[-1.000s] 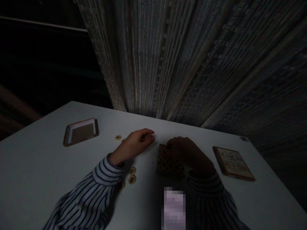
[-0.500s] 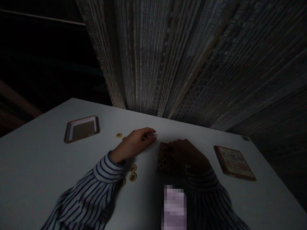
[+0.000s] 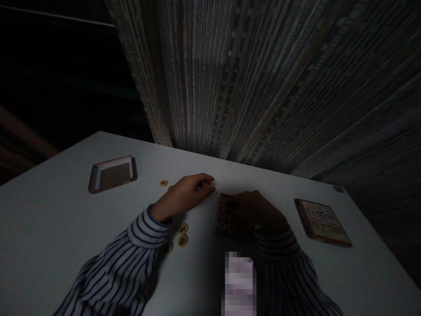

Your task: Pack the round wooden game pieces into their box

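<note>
My left hand [image 3: 186,195] rests on the white table [image 3: 59,228], its fingers curled and pinched together over something small I cannot make out. My right hand [image 3: 258,210] lies in shadow on a small square board [image 3: 225,217] filled with round patterned pieces, fingertips bent onto its far edge. Three round pale tokens [image 3: 182,235] lie by my left wrist, and another token [image 3: 163,183] sits beyond the hand. Both sleeves are striped.
An empty square tray with a brown rim [image 3: 112,173] lies at the far left. A square lid with a printed picture [image 3: 322,221] lies at the right. A tall ribbed curtain-like wall [image 3: 250,83] rises behind the table's far edge.
My right hand has slid slightly back over the board, covering more of it. My left hand stays almost still. The view has shifted a little.
</note>
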Available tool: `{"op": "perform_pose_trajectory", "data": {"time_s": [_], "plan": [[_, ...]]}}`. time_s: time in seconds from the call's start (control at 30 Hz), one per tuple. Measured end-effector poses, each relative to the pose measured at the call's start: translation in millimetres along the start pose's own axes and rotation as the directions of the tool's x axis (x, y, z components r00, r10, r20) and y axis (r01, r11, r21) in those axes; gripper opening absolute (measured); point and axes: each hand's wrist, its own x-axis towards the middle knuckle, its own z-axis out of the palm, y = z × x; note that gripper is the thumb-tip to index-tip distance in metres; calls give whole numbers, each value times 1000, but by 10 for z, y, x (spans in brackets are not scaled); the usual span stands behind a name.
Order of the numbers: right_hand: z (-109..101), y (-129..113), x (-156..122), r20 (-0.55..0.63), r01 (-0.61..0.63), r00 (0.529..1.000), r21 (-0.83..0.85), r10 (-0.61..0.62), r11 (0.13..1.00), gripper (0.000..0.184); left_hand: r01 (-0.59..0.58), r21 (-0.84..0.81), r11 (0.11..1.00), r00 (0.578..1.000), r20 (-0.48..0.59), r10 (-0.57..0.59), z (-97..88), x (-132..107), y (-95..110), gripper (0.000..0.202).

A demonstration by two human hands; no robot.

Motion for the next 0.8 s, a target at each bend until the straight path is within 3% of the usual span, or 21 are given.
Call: {"op": "perform_pose_trajectory", "data": {"time_s": [0.8], "plan": [[2,8,-4,-4,8,1000,0,-8,1000,25,-4,24,1000,1000,15,4,3,-8,-19,35]]}}
